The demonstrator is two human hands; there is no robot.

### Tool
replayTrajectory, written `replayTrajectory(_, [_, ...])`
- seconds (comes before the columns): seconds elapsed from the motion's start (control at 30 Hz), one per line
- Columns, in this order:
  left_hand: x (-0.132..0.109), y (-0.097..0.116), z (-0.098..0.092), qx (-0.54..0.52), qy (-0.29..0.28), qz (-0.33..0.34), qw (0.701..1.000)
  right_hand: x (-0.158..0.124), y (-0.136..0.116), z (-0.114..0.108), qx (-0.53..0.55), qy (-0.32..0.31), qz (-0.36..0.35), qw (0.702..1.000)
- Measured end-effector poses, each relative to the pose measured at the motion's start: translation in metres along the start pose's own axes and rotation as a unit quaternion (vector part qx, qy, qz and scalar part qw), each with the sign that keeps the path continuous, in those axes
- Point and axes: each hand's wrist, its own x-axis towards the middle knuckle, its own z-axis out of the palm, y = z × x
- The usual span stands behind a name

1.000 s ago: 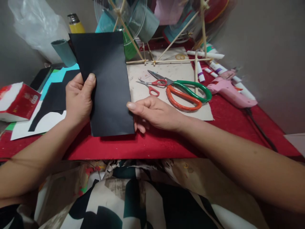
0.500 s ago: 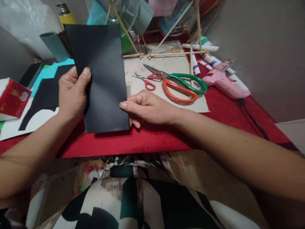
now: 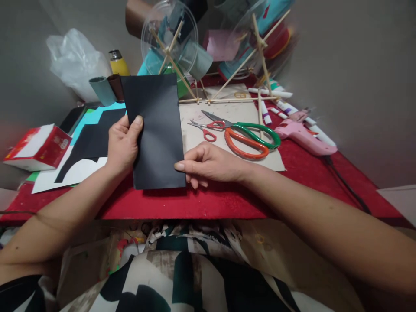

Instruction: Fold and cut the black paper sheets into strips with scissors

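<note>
A rectangular sheet of black paper (image 3: 157,130) is held upright, slightly tilted, above the front of the red table. My left hand (image 3: 125,141) grips its left edge, thumb on the near face and fingers behind. Low on the right edge, my right hand (image 3: 208,164) pinches the sheet between thumb and fingers. Just beyond my right hand lie small red-handled scissors (image 3: 209,130) and large scissors (image 3: 250,141) with one green and one orange handle. Both rest on a beige board (image 3: 274,162).
A wheel-like stick frame (image 3: 167,51) with clear discs and coloured paper tubes stands behind. At right are a pink glue gun (image 3: 307,138) with a cord and several white rolls. Left are cut papers (image 3: 84,169), a red tissue pack (image 3: 40,147), a yellow bottle (image 3: 118,65) and a plastic bag (image 3: 74,56).
The view has shifted, so the table and things appear lower, with more of the stick frame showing. Both hands keep the same hold on the black paper.
</note>
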Motion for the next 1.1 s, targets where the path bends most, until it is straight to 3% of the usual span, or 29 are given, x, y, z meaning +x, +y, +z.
replayTrajectory(0.57, [0.005, -0.006, -0.005, -0.03, 0.043, -0.035, 0.998, -0.002, 0.0, -0.001, 0.009, -0.007, 0.008, 1.0])
replayTrajectory(0.7, [0.004, -0.001, -0.008, -0.038, 0.051, -0.054, 0.997, 0.0, 0.001, -0.008, 0.027, 0.036, -0.01, 0.999])
replayTrajectory(0.87, [-0.009, 0.013, -0.005, -0.067, -0.04, -0.162, 0.984, 0.01, 0.005, -0.015, 0.126, 0.19, -0.045, 0.973])
replayTrajectory(1.0, [-0.018, 0.019, 0.0, -0.098, -0.153, -0.252, 0.951, 0.014, 0.009, -0.014, 0.099, 0.255, -0.071, 0.959])
replayTrajectory(1.1, [-0.02, 0.02, 0.0, -0.108, -0.183, -0.281, 0.936, 0.016, 0.013, -0.012, 0.087, 0.291, -0.081, 0.949])
